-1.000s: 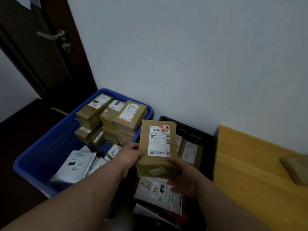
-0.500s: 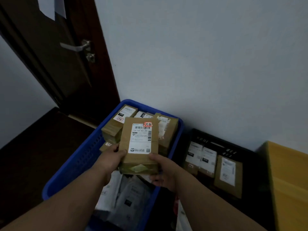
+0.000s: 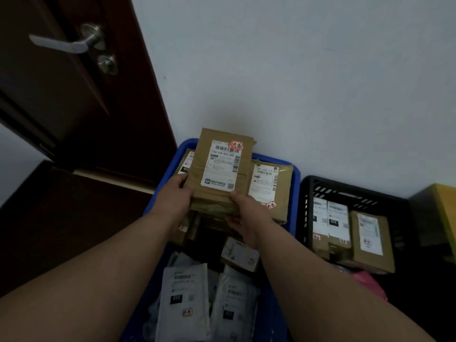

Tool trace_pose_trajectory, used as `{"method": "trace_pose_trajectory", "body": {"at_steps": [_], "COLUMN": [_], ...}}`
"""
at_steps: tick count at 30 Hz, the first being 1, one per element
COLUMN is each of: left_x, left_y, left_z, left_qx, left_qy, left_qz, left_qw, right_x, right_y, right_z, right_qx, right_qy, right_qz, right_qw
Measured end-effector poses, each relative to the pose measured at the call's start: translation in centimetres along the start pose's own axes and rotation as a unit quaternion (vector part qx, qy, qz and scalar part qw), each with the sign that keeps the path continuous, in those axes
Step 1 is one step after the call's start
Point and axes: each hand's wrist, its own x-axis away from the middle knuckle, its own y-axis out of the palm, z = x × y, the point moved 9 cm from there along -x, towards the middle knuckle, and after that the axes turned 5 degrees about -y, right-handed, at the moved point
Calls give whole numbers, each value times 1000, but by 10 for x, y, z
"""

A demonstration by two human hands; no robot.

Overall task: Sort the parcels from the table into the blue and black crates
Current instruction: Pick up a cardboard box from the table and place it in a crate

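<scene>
A dark brown door (image 3: 61, 99) with a silver lever handle (image 3: 66, 44) is standing at the left, meeting a pale wall (image 3: 296, 70) and dark floor (image 3: 61, 218).

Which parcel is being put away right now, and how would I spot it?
Look at the blue crate against the wall, left of the black crate. Over its far end, both hands hold a brown cardboard parcel. It alone is lifted above the stacked boxes, its white label and red sticker facing up.
</scene>
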Motion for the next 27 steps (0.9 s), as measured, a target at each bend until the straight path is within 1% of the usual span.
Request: {"method": "trace_pose_trajectory", "body": {"at_steps": [2, 4, 5, 7, 10, 14, 17, 19, 21, 22, 24, 27], "left_x": [-15, -24, -27, -31, -33, -36, -37, -35, -30, -29, -32, -43], "left_y": [6, 13, 16, 14, 1, -5, -6, -8, -13, -14, -9, 15], "left_z": [2, -1, -2, -4, -1, -1, -2, -1, 2, 2, 0, -2], "left_qx": [-14, -49, -61, -46, -31, -34, -23, -22, -22, -20, -26, -68], "left_qy": [1, 0, 2, 9, 28, 37, 37, 45, 72, 81, 74, 41], "left_qz": [2, 4, 11, 45, 107, 122, 145, 179, 225, 236, 213, 122], "left_qw": [1000, 999, 998, 998, 993, 991, 988, 983, 971, 968, 974, 989], "right_x": [-15, -29, -36, -44, -51, -59, -64, -66, -66, -66, -67, -68], "right_y": [-1, -5, -6, -4, 8, 14, 12, 12, 17, 19, 14, -5], "right_z": [-5, -8, -9, -10, -10, -12, -15, -16, -16, -16, -16, -14], "right_qx": [24, 77, 113, 153, 140, 158, 173, 185, 197, 200, 208, 220], "right_qy": [-6, -21, -32, -48, -47, -52, -76, -94, -106, -108, -103, -84], "right_qz": [18, 28, 32, 33, 18, 13, 21, 24, 12, 9, 18, 46], "right_qw": [1000, 996, 993, 986, 989, 986, 982, 978, 975, 974, 972, 971]}}
